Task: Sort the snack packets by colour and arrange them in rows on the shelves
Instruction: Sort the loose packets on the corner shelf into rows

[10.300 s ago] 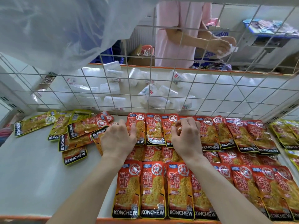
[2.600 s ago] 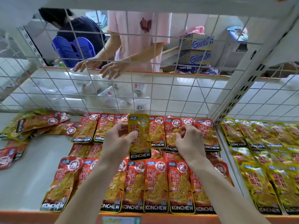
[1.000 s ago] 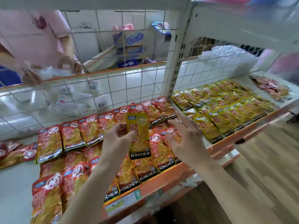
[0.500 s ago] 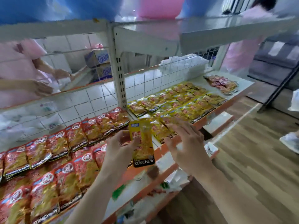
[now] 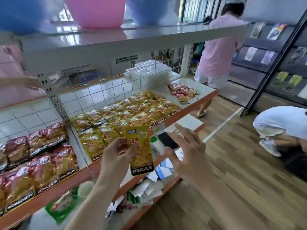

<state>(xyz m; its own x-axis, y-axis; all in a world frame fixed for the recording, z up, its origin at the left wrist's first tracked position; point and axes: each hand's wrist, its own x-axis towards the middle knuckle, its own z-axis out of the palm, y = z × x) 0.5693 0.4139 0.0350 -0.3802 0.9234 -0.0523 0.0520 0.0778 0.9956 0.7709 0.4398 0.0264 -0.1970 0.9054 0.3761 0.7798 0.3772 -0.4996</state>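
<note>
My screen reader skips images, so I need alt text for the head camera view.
The left hand pinches a yellow snack packet before a shelf of yellow packets, red packets to their left. The right hand hovers open beside it.

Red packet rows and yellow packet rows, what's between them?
Head view: a white slotted upright and bare shelf strip part red packet rows from yellow packet rows.

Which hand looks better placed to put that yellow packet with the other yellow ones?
Left hand, probably: it pinches the yellow packet, close to the yellow rows. The right hand is open and empty.
</note>
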